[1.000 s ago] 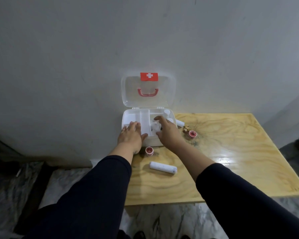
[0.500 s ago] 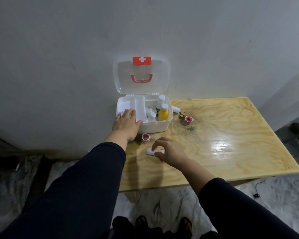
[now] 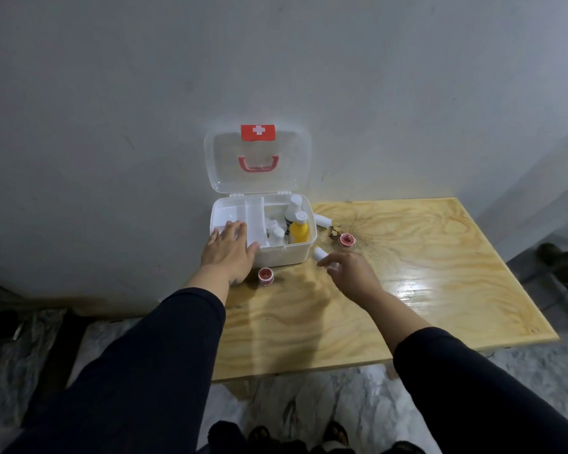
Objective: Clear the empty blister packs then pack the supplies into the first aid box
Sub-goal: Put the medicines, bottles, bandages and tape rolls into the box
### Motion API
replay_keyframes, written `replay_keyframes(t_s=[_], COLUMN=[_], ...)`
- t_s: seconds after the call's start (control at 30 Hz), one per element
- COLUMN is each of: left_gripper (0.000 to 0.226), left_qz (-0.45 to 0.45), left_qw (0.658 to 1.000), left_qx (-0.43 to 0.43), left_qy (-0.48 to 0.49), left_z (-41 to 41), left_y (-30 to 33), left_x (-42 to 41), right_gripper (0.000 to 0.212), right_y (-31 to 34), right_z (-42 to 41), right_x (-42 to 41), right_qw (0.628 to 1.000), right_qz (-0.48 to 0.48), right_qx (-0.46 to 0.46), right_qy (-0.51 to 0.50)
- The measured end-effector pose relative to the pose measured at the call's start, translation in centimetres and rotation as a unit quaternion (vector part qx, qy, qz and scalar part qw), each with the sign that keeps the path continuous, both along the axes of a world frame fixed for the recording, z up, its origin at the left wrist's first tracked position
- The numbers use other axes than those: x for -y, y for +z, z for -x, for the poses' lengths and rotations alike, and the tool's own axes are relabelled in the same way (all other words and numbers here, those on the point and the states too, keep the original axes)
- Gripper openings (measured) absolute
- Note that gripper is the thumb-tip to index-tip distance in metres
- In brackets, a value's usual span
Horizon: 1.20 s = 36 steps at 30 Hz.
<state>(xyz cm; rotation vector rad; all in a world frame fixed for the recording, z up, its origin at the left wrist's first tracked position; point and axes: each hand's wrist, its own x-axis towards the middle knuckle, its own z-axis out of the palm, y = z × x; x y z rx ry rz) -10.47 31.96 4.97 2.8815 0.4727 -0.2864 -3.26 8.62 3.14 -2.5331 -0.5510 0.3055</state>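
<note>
The white first aid box (image 3: 289,255) stands open at the table's back left, its clear lid (image 3: 257,158) leaning on the wall. Inside stand a yellow bottle (image 3: 299,228) and white bottles (image 3: 294,204). My left hand (image 3: 228,253) lies flat on the box's front left rim, holding nothing. My right hand (image 3: 351,273) grips a white bandage roll (image 3: 320,253), lifted just off the table beside the box's front right corner. A second white roll (image 3: 322,220) lies right of the box. Two red tape rolls rest on the table, one (image 3: 265,276) in front of the box, one (image 3: 347,239) to its right.
The wooden table (image 3: 407,290) stands against a grey wall, with a small brown clump (image 3: 334,231) near the right tape roll. Marble floor lies below, with my feet (image 3: 263,437) at the bottom edge and dark shoes (image 3: 561,260) at the far right.
My right hand left the box, came down on the white roll lying at the table front, closed on it and lifted it toward the box. My left hand stayed on the box.
</note>
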Motion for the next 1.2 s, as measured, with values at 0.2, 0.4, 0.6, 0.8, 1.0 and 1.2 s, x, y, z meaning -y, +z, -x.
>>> replay_keyframes(t_s=[0.2,0.4,0.6,0.8,1.0,1.2], left_gripper=[0.07,0.073,0.109,0.103,0.103,0.104], left_qz=[-0.032,-0.04,-0.042,-0.05,-0.054,-0.05], left_qw=[0.999,0.999,0.997,0.995,0.994,0.995], left_qx=[-0.002,0.016,0.045,0.066,0.068,0.065], left_qy=[0.014,0.029,0.038,0.054,0.061,0.057], left_z=[-0.2,-0.5,-0.3,-0.4,-0.4,-0.3], left_y=[-0.9,-1.6,-1.8,-2.0,-2.0,-2.1], left_x=[0.5,0.4,0.4,0.8,1.0,1.0], right_gripper=[0.024,0.03,0.039,0.033,0.031,0.036], right_y=[1.8,1.4,-0.5,-2.1,-1.8,1.5], right_z=[-5.7,-11.6,-15.9,-16.8,-17.2,-16.4], right_x=[0.0,-1.9,-3.7,-4.3,-3.7,-2.7], right_qw=[0.999,0.999,0.992,0.985,0.991,0.998], right_qz=[-0.029,0.034,0.1,0.117,0.07,-0.023], right_qx=[0.018,0.015,-0.003,0.004,-0.005,-0.007], right_qy=[-0.025,0.016,0.077,0.125,0.114,0.059])
